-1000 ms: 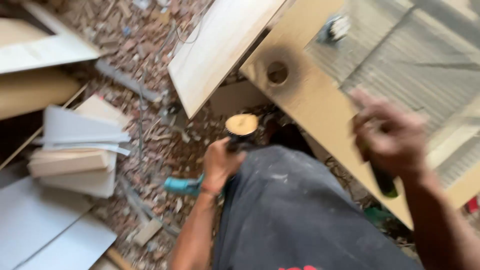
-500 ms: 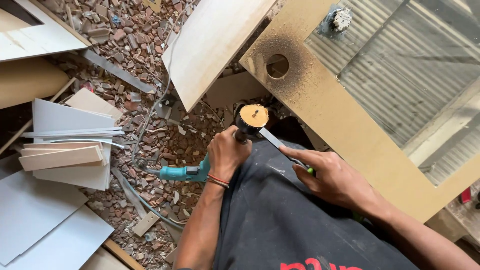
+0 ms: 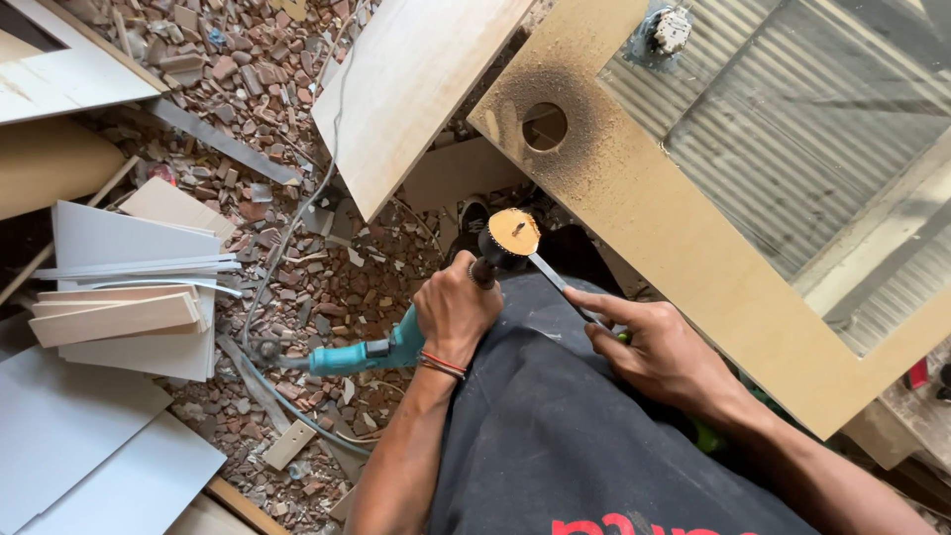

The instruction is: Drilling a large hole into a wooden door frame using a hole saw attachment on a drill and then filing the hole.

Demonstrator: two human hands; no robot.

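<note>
**Prying the plug out of the hole saw**

Near the frame's centre, the left hand (image 3: pixel 454 315) was clenched round a teal drill (image 3: pixel 369 351) resting on the lap. The right hand (image 3: pixel 666 349) gripped a screwdriver (image 3: pixel 561 286), tip against the hole saw (image 3: pixel 512 234). A tan wooden disc sat packed in its cup; levering it free seemingly came next. Beyond, upper centre, the board (image 3: pixel 634 198) showed a dust-ringed hole (image 3: pixel 544 126).
</note>
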